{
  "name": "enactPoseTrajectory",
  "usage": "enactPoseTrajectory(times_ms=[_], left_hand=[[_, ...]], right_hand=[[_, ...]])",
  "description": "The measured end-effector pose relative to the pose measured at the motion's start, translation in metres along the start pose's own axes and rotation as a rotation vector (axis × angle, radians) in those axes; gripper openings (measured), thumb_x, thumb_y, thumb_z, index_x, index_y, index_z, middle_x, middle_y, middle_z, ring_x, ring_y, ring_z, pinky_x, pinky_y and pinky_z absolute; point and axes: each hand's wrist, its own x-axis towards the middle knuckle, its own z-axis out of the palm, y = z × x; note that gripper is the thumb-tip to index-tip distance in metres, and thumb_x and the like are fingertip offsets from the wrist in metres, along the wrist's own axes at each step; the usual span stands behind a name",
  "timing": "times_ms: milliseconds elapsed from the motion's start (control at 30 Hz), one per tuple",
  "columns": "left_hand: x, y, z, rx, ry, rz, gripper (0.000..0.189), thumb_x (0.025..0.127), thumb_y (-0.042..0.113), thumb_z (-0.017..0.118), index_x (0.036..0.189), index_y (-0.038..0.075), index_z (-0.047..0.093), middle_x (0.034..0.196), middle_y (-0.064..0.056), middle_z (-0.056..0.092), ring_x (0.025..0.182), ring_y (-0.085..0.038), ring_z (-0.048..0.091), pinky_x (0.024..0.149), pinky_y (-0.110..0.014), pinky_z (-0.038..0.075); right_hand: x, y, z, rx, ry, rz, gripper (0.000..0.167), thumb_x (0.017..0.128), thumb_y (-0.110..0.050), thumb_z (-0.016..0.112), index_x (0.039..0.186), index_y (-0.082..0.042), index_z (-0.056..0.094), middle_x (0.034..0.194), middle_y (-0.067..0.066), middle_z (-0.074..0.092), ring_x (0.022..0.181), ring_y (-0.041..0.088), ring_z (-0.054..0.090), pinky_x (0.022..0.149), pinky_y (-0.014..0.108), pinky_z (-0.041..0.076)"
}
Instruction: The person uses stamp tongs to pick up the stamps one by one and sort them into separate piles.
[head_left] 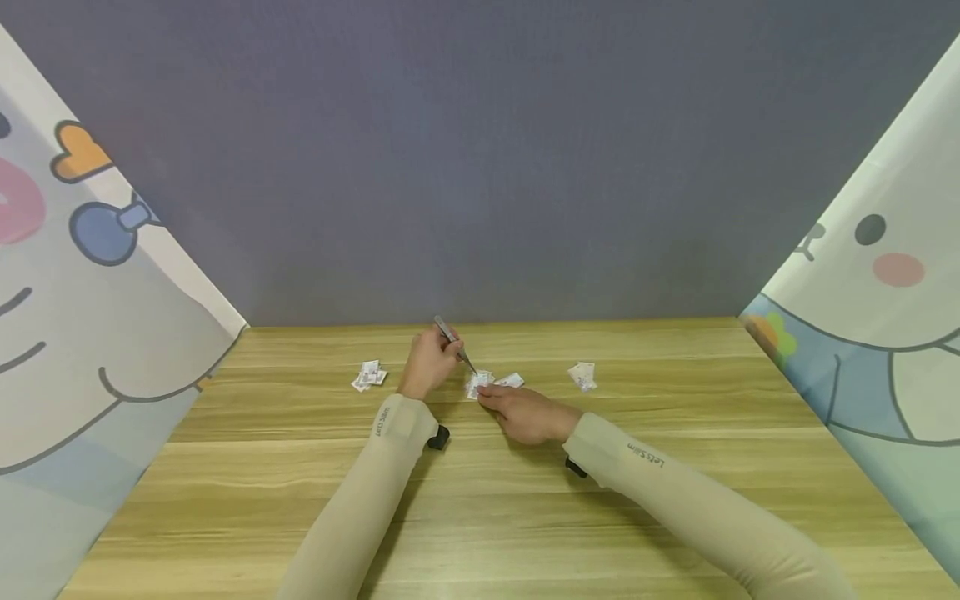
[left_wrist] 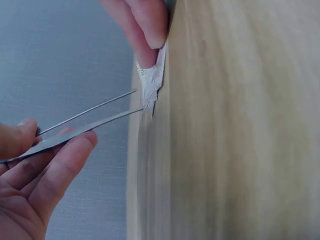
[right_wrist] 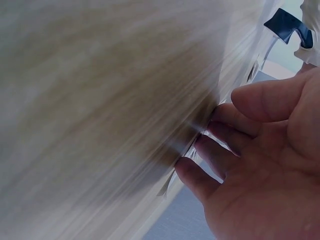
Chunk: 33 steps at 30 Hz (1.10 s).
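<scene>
My left hand (head_left: 431, 362) grips a pair of metal tweezers (head_left: 451, 336) between thumb and fingers, slanting down toward the middle pile of small printed paper slips (head_left: 476, 385). In the left wrist view the two prongs of the tweezers (left_wrist: 100, 123) stand apart, their tips right at the edge of the slips (left_wrist: 151, 82). From the other side my right hand (head_left: 529, 415) rests its fingertips on that pile, and its palm covers none of the other slips. The right wrist view has its fingers (right_wrist: 196, 176) fairly straight along the tabletop, thumb raised apart.
Just right of the middle pile lie more slips (head_left: 512, 381). One pile of slips (head_left: 369, 375) is on the left of the wooden table (head_left: 480, 517), another pile (head_left: 583, 376) on the right. A grey panel (head_left: 480, 167) rises behind, with cartoon-printed side walls (head_left: 862, 333).
</scene>
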Motion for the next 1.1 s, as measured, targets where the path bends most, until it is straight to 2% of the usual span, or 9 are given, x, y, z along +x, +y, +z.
enactPoseTrajectory(times_ms=[333,467,633,800,1100], left_hand=[[0.0016,-0.0016,-0.0019,-0.055,-0.063,-0.008,0.006,0.095,0.009,0.059,0.096,0.004,0.061,0.083,-0.007,0.068,0.079,-0.028,0.068,0.061,-0.030,0.054],[0.0025,-0.0002,-0.0023,-0.049,-0.076,0.017,0.006,0.095,0.008,0.057,0.099,0.004,0.060,0.084,-0.006,0.068,0.078,-0.025,0.068,0.061,-0.030,0.054],[0.0041,-0.0015,0.0002,-0.086,-0.118,0.054,0.009,0.096,0.006,0.056,0.102,0.001,0.059,0.089,-0.005,0.069,0.082,-0.027,0.067,0.067,-0.029,0.055],[0.0051,-0.0023,0.0013,-0.093,-0.135,0.061,0.011,0.096,0.005,0.055,0.105,-0.001,0.058,0.089,-0.005,0.068,0.082,-0.025,0.067,0.067,-0.029,0.055],[0.0062,0.0013,-0.0048,-0.112,-0.177,0.011,0.019,0.099,0.011,0.051,0.112,-0.003,0.055,0.092,-0.008,0.067,0.085,-0.028,0.067,0.068,-0.030,0.055]], right_hand=[[-0.0010,0.0003,0.0002,0.021,-0.004,0.000,0.042,0.103,-0.011,0.036,0.144,-0.001,0.037,0.152,0.009,0.027,0.138,0.024,0.025,0.111,0.037,0.023],[-0.0008,0.0011,-0.0004,0.012,0.003,-0.010,0.042,0.102,-0.010,0.037,0.143,0.000,0.037,0.152,0.010,0.028,0.138,0.025,0.026,0.111,0.037,0.024],[-0.0007,0.0003,-0.0013,0.002,0.005,-0.022,0.041,0.102,-0.010,0.037,0.142,0.000,0.038,0.151,0.011,0.029,0.138,0.026,0.027,0.111,0.038,0.024],[-0.0002,0.0002,-0.0010,0.000,0.006,-0.031,0.041,0.102,-0.009,0.038,0.142,0.001,0.038,0.151,0.012,0.029,0.137,0.027,0.027,0.111,0.039,0.025],[-0.0005,0.0006,0.0000,0.006,0.007,-0.007,0.042,0.102,-0.010,0.037,0.143,-0.001,0.038,0.152,0.009,0.028,0.138,0.025,0.026,0.111,0.038,0.023]])
